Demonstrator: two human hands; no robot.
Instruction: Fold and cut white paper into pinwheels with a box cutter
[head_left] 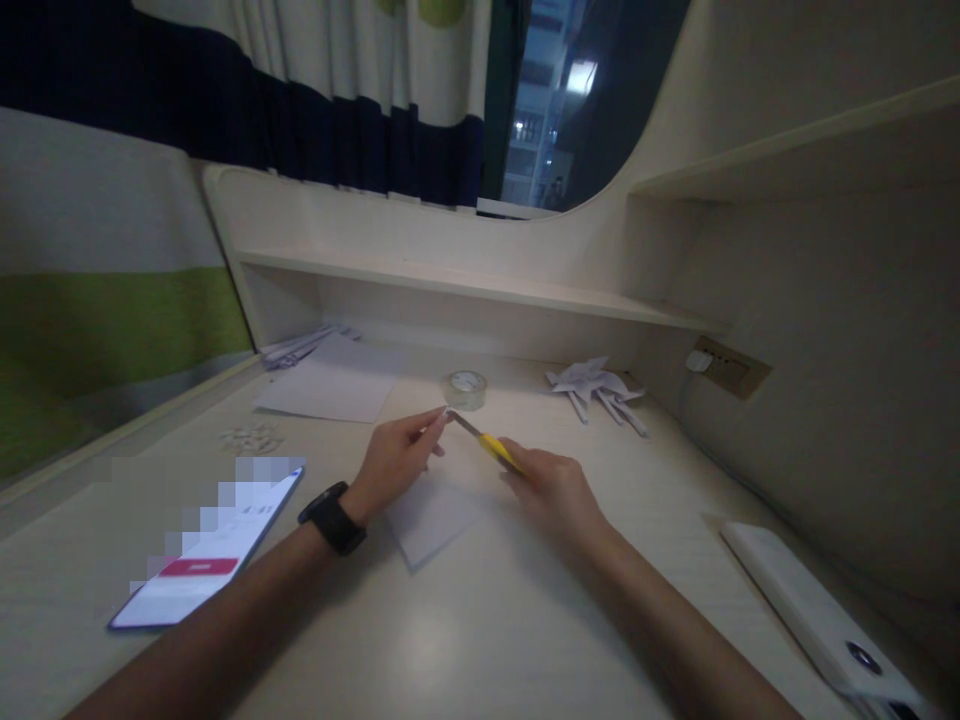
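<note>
My right hand (556,492) is closed round a yellow utility knife (495,450), its blade pointing up and left. At the blade's tip, the fingertips of my left hand (397,458) pinch a tiny white piece (448,413), too small to name. Whether the blade touches it or lies just beside it, I cannot tell. Below the hands, a square sheet of white paper (429,530) lies flat on the desk, partly behind my left hand. A roll of clear tape (466,391) sits just beyond the knife tip.
White sheets (330,380) lie at the back left, near small pale bits (253,438). A lit phone or tablet (202,567) is at left. Folded paper pinwheels (596,388) lie back right. A white device (814,610) stands right, below a socket with a plugged-in cable (701,360).
</note>
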